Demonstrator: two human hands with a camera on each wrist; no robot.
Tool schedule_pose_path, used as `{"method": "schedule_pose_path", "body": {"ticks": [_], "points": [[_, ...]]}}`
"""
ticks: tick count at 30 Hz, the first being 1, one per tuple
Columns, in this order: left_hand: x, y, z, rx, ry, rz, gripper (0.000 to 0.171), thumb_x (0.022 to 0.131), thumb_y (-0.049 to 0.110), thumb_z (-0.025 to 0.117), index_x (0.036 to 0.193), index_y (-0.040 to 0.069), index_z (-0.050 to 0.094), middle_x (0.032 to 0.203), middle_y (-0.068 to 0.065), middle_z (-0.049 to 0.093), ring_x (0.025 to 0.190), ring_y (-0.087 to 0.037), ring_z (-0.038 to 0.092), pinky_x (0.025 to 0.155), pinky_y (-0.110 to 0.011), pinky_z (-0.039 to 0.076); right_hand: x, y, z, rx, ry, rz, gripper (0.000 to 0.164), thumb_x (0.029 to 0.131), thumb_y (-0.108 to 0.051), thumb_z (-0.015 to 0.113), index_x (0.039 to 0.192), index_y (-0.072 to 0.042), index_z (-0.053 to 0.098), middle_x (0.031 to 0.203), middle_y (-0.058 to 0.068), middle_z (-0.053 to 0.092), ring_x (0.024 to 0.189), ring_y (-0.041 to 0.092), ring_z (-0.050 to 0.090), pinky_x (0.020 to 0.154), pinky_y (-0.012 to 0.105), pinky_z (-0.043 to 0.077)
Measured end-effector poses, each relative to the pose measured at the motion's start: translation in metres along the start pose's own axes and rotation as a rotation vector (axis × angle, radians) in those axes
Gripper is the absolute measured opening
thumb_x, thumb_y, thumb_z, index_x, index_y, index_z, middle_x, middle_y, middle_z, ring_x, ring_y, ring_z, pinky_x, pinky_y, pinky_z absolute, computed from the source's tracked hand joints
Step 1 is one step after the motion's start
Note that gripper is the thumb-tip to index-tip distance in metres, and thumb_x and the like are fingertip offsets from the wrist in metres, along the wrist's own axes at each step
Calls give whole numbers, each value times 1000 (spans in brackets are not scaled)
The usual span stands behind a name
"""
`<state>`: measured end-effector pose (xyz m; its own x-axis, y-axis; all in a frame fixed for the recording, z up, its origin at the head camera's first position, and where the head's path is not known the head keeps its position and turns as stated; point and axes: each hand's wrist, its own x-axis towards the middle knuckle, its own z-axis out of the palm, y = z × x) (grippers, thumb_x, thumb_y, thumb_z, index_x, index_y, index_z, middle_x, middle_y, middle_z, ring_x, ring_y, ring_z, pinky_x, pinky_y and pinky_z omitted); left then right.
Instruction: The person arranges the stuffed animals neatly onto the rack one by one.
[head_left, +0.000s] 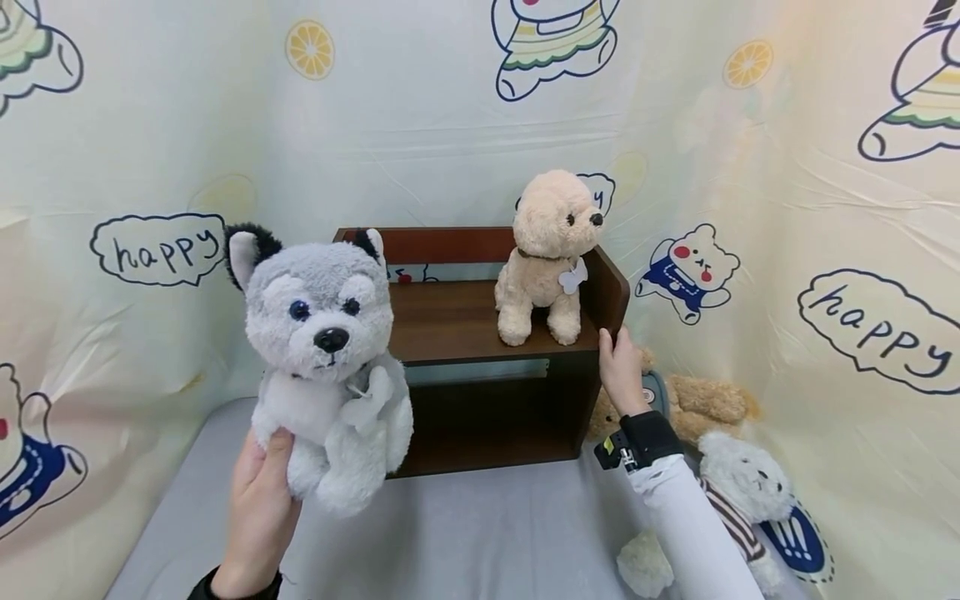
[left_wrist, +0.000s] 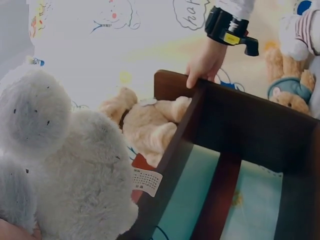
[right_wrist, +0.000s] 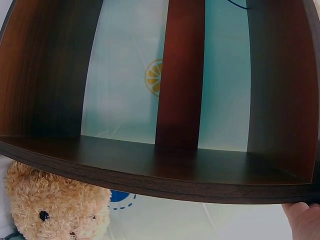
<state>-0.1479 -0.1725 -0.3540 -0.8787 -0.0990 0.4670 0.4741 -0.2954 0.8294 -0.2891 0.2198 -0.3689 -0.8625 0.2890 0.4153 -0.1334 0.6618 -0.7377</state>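
In the head view my left hand (head_left: 262, 500) holds a grey and white husky plush (head_left: 322, 375) by its lower side, thumb at the front. The husky is upright, in front of the left end of a dark brown two-tier shelf (head_left: 450, 325). My right hand (head_left: 624, 371) grips the edge of the shelf's right side panel; the left wrist view also shows this hand (left_wrist: 206, 62) there. A cream dog plush (head_left: 547, 258) with a bone-shaped tag sits on the upper board at the right. The husky's back (left_wrist: 85, 185) fills the left of the left wrist view.
Right of the shelf, a tan teddy bear (head_left: 705, 404) lies partly hidden behind my right arm. Nearer stands a white bear plush in a striped top (head_left: 742, 475). The shelf rests on a grey surface (head_left: 480, 533), before a printed curtain (head_left: 420, 108).
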Motion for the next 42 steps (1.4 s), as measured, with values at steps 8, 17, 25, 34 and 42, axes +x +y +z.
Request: {"method": "schedule_pose_path", "body": {"ticks": [8,17,25,34,42], "points": [[15,-2,14,4,1,-14,44,100,18,26,141,3,24,130,-11,37,118,-16,41,92,-24,40,0,2,0,1,-5,2,35,100,-30,32,106,3,45,73,12,40,65,28,45,54,32,33],[30,-8,25,-59,-47,69,41,100,15,24,140,4,26,124,-10,41,112,-16,44,88,-25,42,1,3,1,-2,7,-19,36,100,-29,33,106,4,45,74,14,43,66,29,46,55,33,34],[46,-14,32,-113,-53,102,39,100,15,26,137,5,28,121,-8,41,108,-15,44,87,-25,42,0,2,1,-4,15,-14,36,100,-28,33,108,4,45,77,15,46,68,29,47,56,32,34],[64,-24,38,-129,-57,152,37,100,14,27,136,6,31,123,-9,42,111,-17,44,91,-27,42,-1,1,1,-12,11,-6,36,100,-28,33,109,4,45,79,16,46,69,30,48,57,33,35],[77,-33,41,-93,-39,144,36,100,16,28,135,9,32,124,-9,42,113,-20,43,92,-27,41,0,2,1,-16,21,-18,35,100,-28,33,106,4,46,76,15,46,67,29,47,55,32,34]]}}
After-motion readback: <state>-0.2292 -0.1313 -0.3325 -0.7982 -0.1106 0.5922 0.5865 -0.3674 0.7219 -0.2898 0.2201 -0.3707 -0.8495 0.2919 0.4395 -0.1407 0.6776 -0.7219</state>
